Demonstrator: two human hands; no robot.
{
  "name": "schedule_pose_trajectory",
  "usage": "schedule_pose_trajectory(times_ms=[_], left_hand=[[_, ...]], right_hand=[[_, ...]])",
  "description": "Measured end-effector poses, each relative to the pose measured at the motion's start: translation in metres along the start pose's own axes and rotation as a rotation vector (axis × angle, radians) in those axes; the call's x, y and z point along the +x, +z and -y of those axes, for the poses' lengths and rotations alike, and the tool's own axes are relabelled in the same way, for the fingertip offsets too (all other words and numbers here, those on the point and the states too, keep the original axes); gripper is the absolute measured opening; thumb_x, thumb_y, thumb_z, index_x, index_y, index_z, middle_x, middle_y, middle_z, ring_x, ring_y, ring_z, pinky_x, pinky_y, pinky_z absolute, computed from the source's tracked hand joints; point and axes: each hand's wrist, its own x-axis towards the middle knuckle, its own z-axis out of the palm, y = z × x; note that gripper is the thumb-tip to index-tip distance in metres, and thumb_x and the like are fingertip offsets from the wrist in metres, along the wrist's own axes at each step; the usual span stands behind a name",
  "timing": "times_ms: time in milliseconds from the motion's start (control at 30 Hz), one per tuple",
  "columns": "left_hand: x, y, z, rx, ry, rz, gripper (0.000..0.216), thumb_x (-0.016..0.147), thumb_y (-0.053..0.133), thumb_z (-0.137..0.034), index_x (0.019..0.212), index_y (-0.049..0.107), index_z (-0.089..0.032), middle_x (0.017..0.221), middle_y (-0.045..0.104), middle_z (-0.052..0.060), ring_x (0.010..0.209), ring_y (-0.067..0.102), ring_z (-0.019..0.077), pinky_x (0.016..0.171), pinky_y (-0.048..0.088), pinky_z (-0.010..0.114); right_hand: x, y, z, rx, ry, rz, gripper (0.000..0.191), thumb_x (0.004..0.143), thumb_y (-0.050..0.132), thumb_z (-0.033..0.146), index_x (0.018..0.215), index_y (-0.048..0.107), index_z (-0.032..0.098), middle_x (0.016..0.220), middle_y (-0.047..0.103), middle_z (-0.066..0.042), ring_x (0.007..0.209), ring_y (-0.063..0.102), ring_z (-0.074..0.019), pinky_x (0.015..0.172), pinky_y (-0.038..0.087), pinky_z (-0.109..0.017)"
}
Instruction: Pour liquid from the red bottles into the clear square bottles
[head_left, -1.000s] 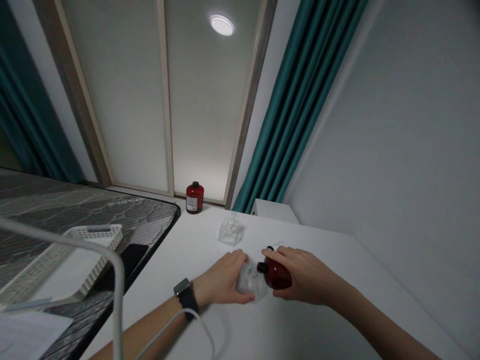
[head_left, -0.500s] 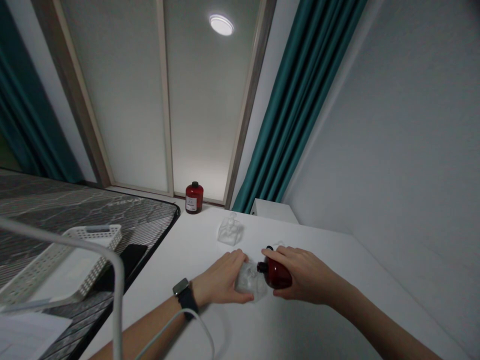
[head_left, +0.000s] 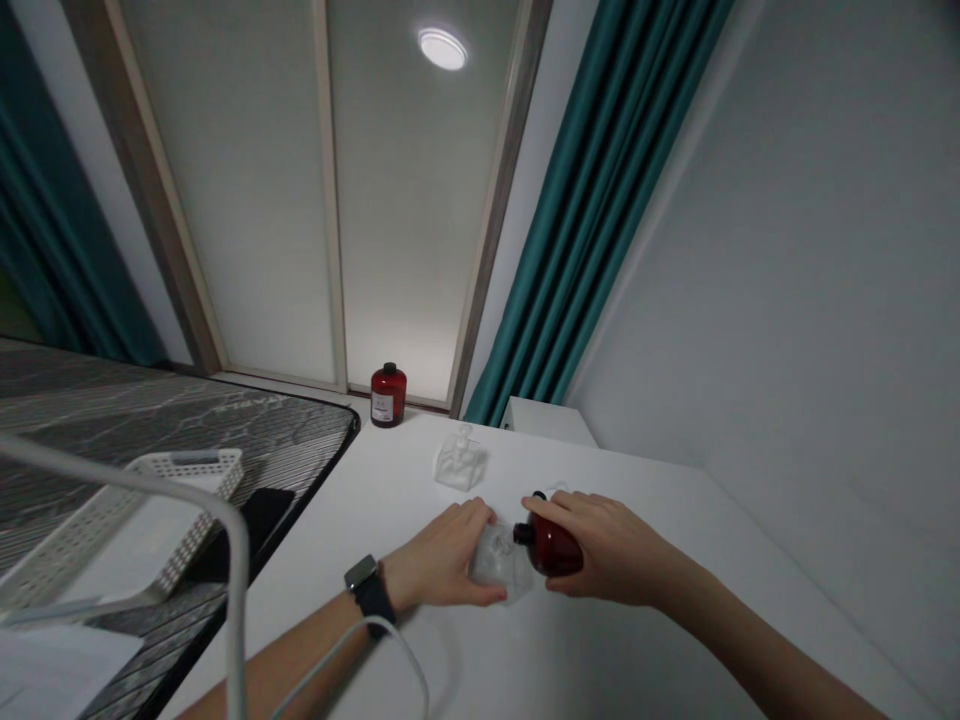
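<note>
Biggest 1st: white table (head_left: 480, 660). Best to work over the middle of it, well apart from the far edge. R hand (head_left: 604, 550) comes from the right, fingers on the far side & thumb on the near side, gripping the dark red btl (head_left: 556, 552). L hand (head_left: 452, 560) comes from the left, fingers & thumb wrapped round the clear btl (head_left: 495, 565). Red btl is the one to steer, IMO: it's tilted over, mouth to the left, so ease the tilt in small amts w/ a steady wrist, b/c a quick tip cd spill. Clear btl is betw. the hands, just left of the red one; L grip shd be firm but no squeezing, so it doesn't slide. Smallest bit, the black neck (head_left: 524, 534) of the red btl: near the clear btl's opening, can't tell if touching or if liquid runs; keep it lined up w/ that opening.

Vs 0.5 s ago: next to nothing. Whole view shifted a hair, both hands in same grip, no visible chg in tilt. Other red btl (head_left: 388, 392) at far left & 2nd clear btl (head_left: 459, 462) beyond the L hand: unmoved on table
</note>
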Motion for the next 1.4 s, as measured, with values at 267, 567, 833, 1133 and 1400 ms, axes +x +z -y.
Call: schedule_pose_trajectory(times_ms=[267, 567, 833, 1133, 1400], left_hand=[[-0.0005, -0.0033, -0.0016, -0.003, -0.012, 0.016, 0.055, 0.069, 0.08, -0.046, 0.102, 0.045, -0.019, 0.105, 0.06, 0.009, 0.092, 0.059, 0.0279, 0.079, 0.045, 0.037], [-0.0006, -0.0025, 0.0001, -0.006, 0.001, 0.002, 0.055, 0.069, 0.08, -0.047, 0.102, 0.045, -0.021, 0.104, 0.06, 0.007, 0.091, 0.058, 0.0265, 0.079, 0.044, 0.036], [-0.0007, -0.0013, 0.0033, 0.02, 0.016, -0.013, 0.054, 0.069, 0.079, -0.051, 0.099, 0.046, -0.02, 0.102, 0.06, 0.007, 0.089, 0.057, 0.026, 0.076, 0.043, 0.035], [-0.0012, -0.0012, 0.0042, 0.023, 0.012, -0.012, 0.053, 0.069, 0.078, -0.051, 0.097, 0.045, -0.021, 0.1, 0.06, 0.006, 0.088, 0.058, 0.0261, 0.075, 0.043, 0.034], [-0.0014, -0.0017, 0.0046, 0.039, 0.019, -0.005, 0.052, 0.07, 0.079, -0.05, 0.097, 0.045, -0.021, 0.101, 0.06, 0.007, 0.088, 0.058, 0.0266, 0.075, 0.043, 0.034]], right_hand=[[0.0001, 0.0005, -0.0018, 0.003, -0.015, -0.018, 0.074, 0.071, 0.076, 0.038, 0.139, 0.05, 0.028, 0.121, 0.066, -0.011, 0.105, 0.065, -0.0324, 0.087, 0.047, -0.042], [0.0003, -0.0005, -0.0006, -0.011, -0.014, -0.016, 0.073, 0.071, 0.075, 0.037, 0.139, 0.05, 0.028, 0.119, 0.067, -0.01, 0.104, 0.066, -0.0329, 0.086, 0.048, -0.044], [0.0, 0.0009, 0.0004, -0.018, -0.031, -0.019, 0.073, 0.07, 0.076, 0.038, 0.138, 0.05, 0.029, 0.118, 0.067, -0.01, 0.102, 0.066, -0.0332, 0.085, 0.048, -0.043], [0.0014, 0.0016, -0.001, -0.027, -0.033, -0.037, 0.073, 0.07, 0.075, 0.04, 0.138, 0.05, 0.031, 0.117, 0.067, -0.01, 0.1, 0.066, -0.0317, 0.084, 0.047, -0.041], [0.0025, -0.0016, 0.0005, -0.045, -0.034, -0.023, 0.072, 0.071, 0.076, 0.04, 0.137, 0.05, 0.031, 0.118, 0.066, -0.01, 0.103, 0.065, -0.0336, 0.085, 0.047, -0.043]])
